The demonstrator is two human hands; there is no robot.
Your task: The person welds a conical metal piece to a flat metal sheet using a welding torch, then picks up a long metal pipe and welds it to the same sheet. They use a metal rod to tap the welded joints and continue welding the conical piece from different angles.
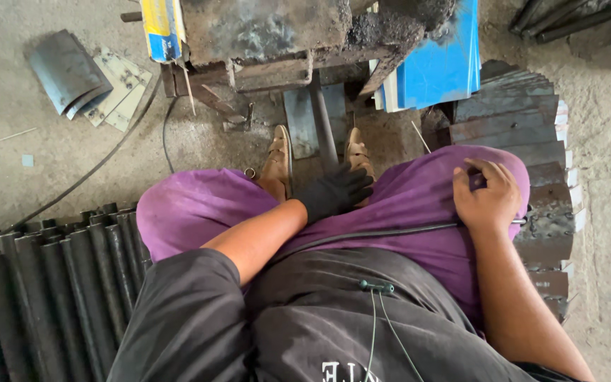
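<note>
Your left hand [335, 191], in a black glove, rests between your knees with fingers loosely spread, grasping nothing. Your bare right hand [488, 197] lies on your purple-clad right thigh [419, 198], fingers curled against the cloth, just beside the fanned stack of curved metal sheets [532, 134]. Left of your thigh, dark rolled tubes [51, 283] crowd the floor; the machine base [270, 42] stands ahead of your sandals [281, 159].

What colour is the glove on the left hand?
Black, a knit work glove on the left hand; head view.
</note>
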